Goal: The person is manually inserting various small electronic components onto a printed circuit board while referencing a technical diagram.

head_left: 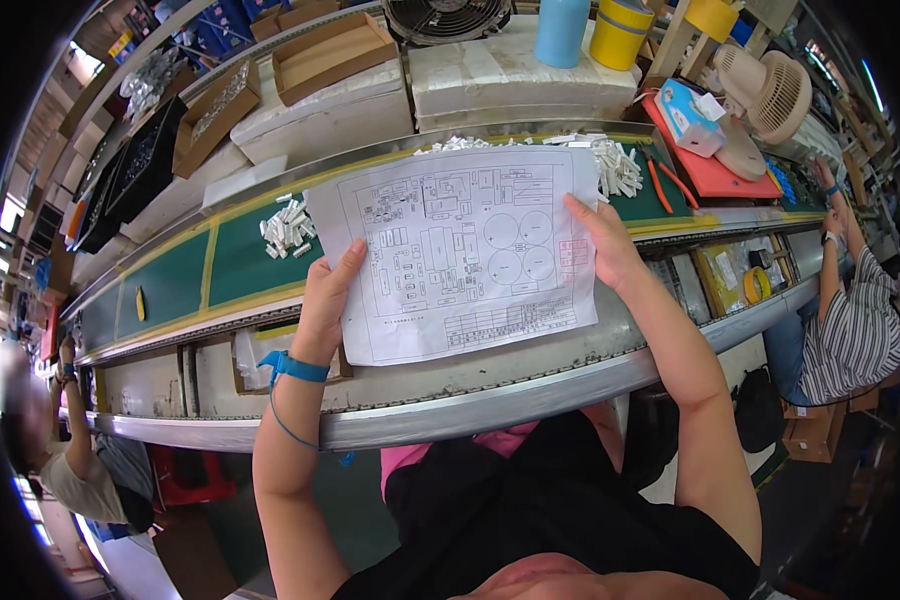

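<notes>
A white paper sheet with a printed circuit-board layout drawing (435, 325) is held up in front of me, above the green workbench. My left hand (332, 292) pinches its left edge, thumb on the face of the paper. At the right edge, my right hand (610, 245) grips it the same way. A blue wrist strap (300, 368) with a thin cord circles my left wrist. Beyond the sheet lie small white block-shaped parts: one pile (288, 228) to the left, another (618, 168) to the right. The paper covers the bench behind it.
Orange-handled pliers (660, 185) rest right of the piles, near a red tray (735, 175) with a tissue box (688, 120). Behind stand foam boxes (320, 115), a blue bottle (562, 32) and a beige fan (765, 95). Co-workers sit left (90, 480) and right (850, 330).
</notes>
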The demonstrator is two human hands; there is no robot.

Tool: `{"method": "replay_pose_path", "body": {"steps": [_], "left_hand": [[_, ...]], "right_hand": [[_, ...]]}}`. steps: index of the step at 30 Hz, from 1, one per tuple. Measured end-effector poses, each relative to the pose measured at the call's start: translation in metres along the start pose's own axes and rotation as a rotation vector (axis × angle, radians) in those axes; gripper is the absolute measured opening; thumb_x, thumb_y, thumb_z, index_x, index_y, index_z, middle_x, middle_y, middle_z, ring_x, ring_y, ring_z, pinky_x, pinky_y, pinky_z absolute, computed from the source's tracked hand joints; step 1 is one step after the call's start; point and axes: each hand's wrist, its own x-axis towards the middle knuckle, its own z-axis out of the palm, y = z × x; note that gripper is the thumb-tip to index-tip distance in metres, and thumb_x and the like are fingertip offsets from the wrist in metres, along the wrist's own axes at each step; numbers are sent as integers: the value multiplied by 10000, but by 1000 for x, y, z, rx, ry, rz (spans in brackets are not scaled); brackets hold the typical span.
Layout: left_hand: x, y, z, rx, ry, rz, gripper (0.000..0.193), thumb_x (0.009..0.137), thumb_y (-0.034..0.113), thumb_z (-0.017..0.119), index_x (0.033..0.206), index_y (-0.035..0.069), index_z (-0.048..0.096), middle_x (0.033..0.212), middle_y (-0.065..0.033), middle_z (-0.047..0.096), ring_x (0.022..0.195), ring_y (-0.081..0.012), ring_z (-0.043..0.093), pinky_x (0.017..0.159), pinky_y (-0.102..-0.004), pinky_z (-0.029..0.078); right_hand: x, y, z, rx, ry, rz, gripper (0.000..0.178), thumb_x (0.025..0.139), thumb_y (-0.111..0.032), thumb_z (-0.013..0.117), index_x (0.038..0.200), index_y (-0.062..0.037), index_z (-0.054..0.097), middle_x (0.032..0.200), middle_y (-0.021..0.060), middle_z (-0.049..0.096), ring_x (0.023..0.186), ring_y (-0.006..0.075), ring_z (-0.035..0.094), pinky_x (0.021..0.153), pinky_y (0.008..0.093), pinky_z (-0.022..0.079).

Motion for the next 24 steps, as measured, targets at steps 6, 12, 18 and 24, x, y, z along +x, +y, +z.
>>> {"method": "replay_pose_path", "body": {"steps": [6, 12, 18, 24], "left_hand": [[-2, 2, -2, 20, 21, -10, 356, 860, 239, 650, 1052, -53, 586, 960, -104, 654, 801, -144, 634, 697, -261, 520], [-5, -2, 3, 65, 12, -31, 388, 849, 252, 659, 1056, -70, 596, 953, -99, 648, 816, -151, 620, 702, -286, 513], [-7, -4, 3, 70, 24, -14, 430, 842, 249, 668, 1070, -105, 580, 953, -132, 648, 814, -175, 630, 707, -304, 523], [-4, -8, 1, 60, -26, 14, 475, 828, 285, 684, 1077, -106, 581, 960, -137, 647, 818, -173, 633, 720, -302, 525]], "right_hand": [[7, 2, 1, 47, -30, 51, 351, 834, -209, 657, 1109, -4, 580, 1029, 74, 633, 904, 161, 614, 787, 308, 493], [13, 9, -8, -45, 72, 82, 358, 824, -178, 657, 1122, 4, 578, 1030, 84, 640, 880, 179, 628, 773, 311, 503], [16, 19, -12, -58, 40, 97, 382, 840, -179, 640, 1148, 29, 551, 1058, 119, 626, 905, 213, 627, 784, 331, 507], [12, 16, -6, -11, 3, 67, 425, 864, -172, 608, 1212, 40, 487, 1131, 138, 585, 955, 227, 608, 801, 346, 509]]}}
